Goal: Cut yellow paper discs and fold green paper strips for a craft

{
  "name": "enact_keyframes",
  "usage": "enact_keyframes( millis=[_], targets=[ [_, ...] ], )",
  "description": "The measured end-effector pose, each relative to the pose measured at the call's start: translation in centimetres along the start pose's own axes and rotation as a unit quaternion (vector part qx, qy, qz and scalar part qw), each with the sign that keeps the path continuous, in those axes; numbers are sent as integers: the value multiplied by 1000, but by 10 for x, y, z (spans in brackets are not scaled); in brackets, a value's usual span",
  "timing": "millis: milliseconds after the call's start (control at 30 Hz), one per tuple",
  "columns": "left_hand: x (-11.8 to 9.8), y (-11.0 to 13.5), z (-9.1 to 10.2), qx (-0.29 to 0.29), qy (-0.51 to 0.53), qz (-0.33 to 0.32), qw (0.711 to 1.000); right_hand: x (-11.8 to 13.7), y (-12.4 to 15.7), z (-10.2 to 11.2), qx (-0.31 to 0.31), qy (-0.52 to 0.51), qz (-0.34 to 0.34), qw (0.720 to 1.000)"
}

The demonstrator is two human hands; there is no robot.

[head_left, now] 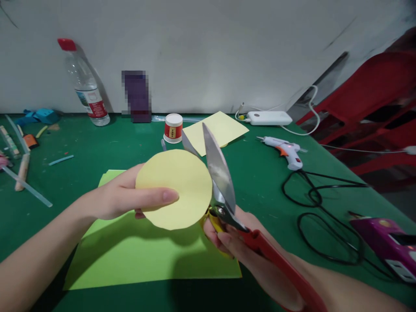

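Note:
My left hand (125,197) pinches a pale yellow paper circle (175,187) by its left edge, thumb on top, holding it above a light green paper sheet (146,255). My right hand (240,247) grips red-handled scissors (224,182) just right of the circle. The blades are spread apart and point up and away, straddling the circle's right edge. A small yellow scrap shows near the right fingers.
A green mat (260,173) covers the table. At the back stand a water bottle (86,86), a small red-and-white cup (173,128), a yellow sheet (217,130) and a white power bank (269,118). A white glue gun (286,151) with black cable lies right, a purple tool (386,242) nearer. Glue sticks lie left.

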State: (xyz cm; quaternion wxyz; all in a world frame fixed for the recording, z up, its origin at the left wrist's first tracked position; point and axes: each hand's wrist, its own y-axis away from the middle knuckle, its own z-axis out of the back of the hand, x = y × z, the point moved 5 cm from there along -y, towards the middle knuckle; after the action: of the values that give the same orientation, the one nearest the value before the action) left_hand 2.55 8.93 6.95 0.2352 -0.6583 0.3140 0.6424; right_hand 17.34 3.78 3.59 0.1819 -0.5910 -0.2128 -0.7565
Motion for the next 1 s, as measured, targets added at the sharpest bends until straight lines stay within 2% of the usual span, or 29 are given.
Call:
enact_keyframes(
  millis=[233,400,633,900,1000],
  targets=[
    [-4,1,2,26,-15,10,999,0,2,1,-6,2,3,1000],
    [-4,1,4,1,-14,6,1000,-1,0,0,-5,5,-3,1000],
    [-4,3,5,-9,-39,45,998,-4,2,-1,10,-43,22,999],
    [-7,4,4,-23,-48,47,997,-9,4,-4,2,-83,-28,996],
    [-8,3,3,-10,-51,48,997,-10,5,0,-2,-61,-14,998]
  ],
)
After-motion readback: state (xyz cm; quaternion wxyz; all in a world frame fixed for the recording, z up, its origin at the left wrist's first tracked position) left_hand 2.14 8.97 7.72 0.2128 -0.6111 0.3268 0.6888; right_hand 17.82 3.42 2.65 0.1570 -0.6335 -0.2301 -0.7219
